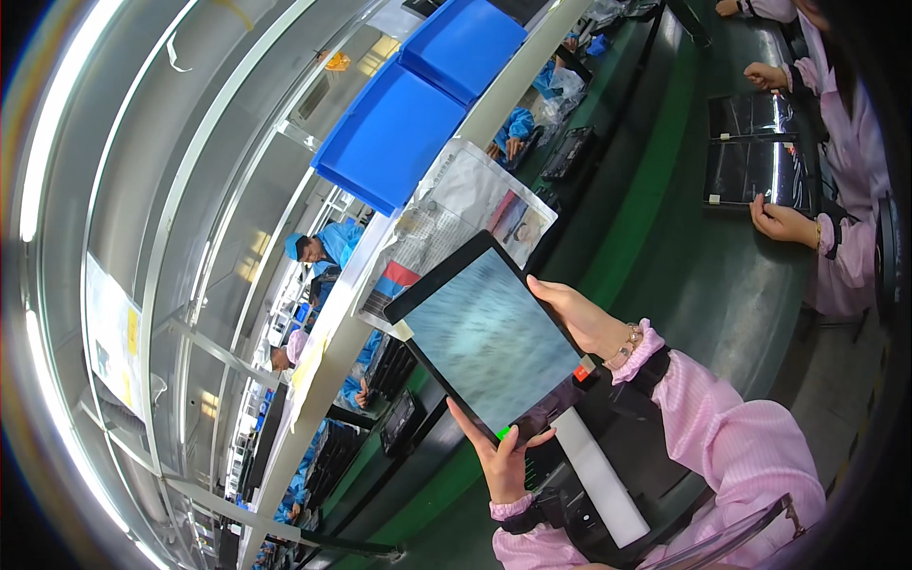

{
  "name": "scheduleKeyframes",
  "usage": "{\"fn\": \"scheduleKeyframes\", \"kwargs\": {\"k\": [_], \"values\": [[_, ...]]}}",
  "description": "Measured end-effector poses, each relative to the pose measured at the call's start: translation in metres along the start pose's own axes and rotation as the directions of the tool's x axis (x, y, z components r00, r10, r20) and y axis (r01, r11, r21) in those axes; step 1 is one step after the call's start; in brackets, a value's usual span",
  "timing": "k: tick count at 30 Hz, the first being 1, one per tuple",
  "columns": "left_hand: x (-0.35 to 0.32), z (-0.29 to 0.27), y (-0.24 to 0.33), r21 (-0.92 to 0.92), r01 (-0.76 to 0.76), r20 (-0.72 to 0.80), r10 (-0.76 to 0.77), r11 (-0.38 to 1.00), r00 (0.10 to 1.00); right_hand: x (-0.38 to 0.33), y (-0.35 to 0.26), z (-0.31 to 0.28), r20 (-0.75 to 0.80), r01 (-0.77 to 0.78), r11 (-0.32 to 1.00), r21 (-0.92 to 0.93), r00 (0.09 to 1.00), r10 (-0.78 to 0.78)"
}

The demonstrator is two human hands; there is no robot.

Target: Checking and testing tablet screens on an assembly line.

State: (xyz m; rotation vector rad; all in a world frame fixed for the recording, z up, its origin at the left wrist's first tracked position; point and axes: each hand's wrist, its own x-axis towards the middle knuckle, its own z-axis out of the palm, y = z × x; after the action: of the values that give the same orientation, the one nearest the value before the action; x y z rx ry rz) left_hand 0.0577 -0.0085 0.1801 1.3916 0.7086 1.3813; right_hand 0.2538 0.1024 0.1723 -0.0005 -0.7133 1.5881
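Both my hands hold up a black-framed tablet screen (489, 337), tilted, with a pale blue-grey, streaky glow or reflection on its face. My left hand (499, 461) is closed on its lower edge, with the thumb on the front beside a small green tab (504, 432). My right hand (584, 318) grips the right edge, and its fingers behind the screen are partly hidden. A red tab (581, 372) and a beige tab show at the screen's edge below the right wrist. Under the screen and between my forearms, a long white bar (603, 480) lies on a dark surface.
Two blue bins (389, 133) sit on the rail beyond the screen, beside a printed newspaper sheet (475, 195). At the right, a co-worker in pink handles dark panels (755, 176) on the green conveyor (655, 190). Several workers in blue sit past the metal frame.
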Motion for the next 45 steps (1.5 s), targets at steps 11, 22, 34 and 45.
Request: {"fn": "scheduleKeyframes", "kwargs": {"k": [11,22,34,45], "values": [[-0.004,-0.004,0.0,-0.049,0.012,0.04,-0.01,0.999,0.999,-0.001,0.0,-0.002,0.043,0.064,0.996,0.066,0.997,-0.067],[-0.002,-0.008,-0.004,-0.098,0.019,0.043,-0.015,0.995,0.999,0.0,0.001,-0.004,0.032,0.001,0.998,0.062,0.999,-0.003],[-0.003,0.0,0.004,-0.122,0.046,0.024,-0.044,0.991,0.999,-0.006,-0.011,0.005,-0.031,0.003,0.999,-0.044,1.0,-0.005],[0.012,-0.011,0.003,0.223,0.065,0.024,-0.072,0.973,0.997,-0.016,-0.028,0.019,-0.12,0.109,0.978,-0.176,0.984,-0.131]]}}
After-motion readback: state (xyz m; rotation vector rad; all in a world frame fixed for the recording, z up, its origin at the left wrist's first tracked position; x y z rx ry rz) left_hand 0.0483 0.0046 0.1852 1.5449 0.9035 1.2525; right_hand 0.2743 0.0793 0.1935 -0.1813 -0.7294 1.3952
